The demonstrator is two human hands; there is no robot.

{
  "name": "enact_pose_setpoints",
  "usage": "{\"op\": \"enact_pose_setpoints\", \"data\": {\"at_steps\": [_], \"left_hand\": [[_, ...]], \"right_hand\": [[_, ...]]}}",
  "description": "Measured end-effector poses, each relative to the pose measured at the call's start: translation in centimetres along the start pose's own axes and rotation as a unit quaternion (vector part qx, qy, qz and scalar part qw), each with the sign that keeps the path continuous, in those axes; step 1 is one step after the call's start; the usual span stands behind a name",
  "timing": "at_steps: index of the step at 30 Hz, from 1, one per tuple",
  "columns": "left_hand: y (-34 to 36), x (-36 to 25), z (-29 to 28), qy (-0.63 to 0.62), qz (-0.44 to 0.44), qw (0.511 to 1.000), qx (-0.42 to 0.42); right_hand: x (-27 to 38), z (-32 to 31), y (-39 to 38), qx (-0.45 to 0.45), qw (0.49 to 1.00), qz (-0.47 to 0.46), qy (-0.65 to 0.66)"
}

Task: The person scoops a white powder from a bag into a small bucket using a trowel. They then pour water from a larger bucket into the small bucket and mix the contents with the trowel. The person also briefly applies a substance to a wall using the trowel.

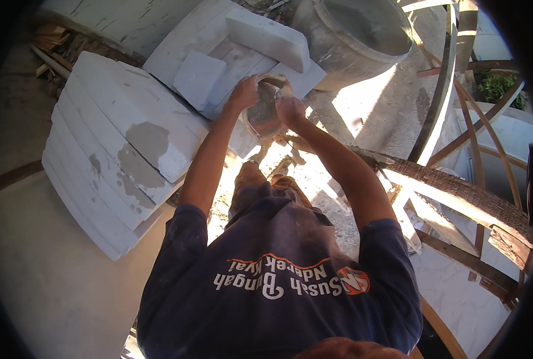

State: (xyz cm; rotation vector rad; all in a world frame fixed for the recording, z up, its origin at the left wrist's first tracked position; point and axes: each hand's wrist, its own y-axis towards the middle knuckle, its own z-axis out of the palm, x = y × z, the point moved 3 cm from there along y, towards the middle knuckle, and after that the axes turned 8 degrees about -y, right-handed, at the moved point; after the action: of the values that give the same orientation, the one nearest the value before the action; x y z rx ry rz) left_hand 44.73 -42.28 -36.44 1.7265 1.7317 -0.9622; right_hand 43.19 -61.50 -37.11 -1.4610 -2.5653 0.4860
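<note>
Out in front of me, both arms reach to a small grey-stained bucket (264, 117) whose opening faces up toward me. My left hand (245, 94) is closed on the left side of its rim. On the right side of the rim, my right hand (291, 111) is closed as well, its fingers partly hidden. The bucket looks dirty inside, with grey residue; how much it contains I cannot tell. Just left of the bucket lie white building blocks, among them a small broken piece (199, 80) and a longer block (269, 39).
A stack of white blocks (108, 131) with wet grey patches stands at left. Beyond the bucket, to the right, is a large grey drum (344, 45). Rough timber beams (458, 194) and poles cross the right side. Sunlit, dusty ground (368, 110) lies between.
</note>
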Motion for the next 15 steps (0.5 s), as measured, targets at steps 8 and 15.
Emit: {"op": "enact_pose_setpoints", "data": {"at_steps": [8,15], "left_hand": [[-0.1,-0.2,-0.5,-0.042,-0.002,0.998,-0.035],[-0.4,2.6,0.2,-0.025,-0.006,0.999,-0.024]], "right_hand": [[1.3,0.8,2.4,0.052,0.998,0.016,0.044],[1.1,-2.2,2.0,0.285,0.955,-0.008,0.082]]}}
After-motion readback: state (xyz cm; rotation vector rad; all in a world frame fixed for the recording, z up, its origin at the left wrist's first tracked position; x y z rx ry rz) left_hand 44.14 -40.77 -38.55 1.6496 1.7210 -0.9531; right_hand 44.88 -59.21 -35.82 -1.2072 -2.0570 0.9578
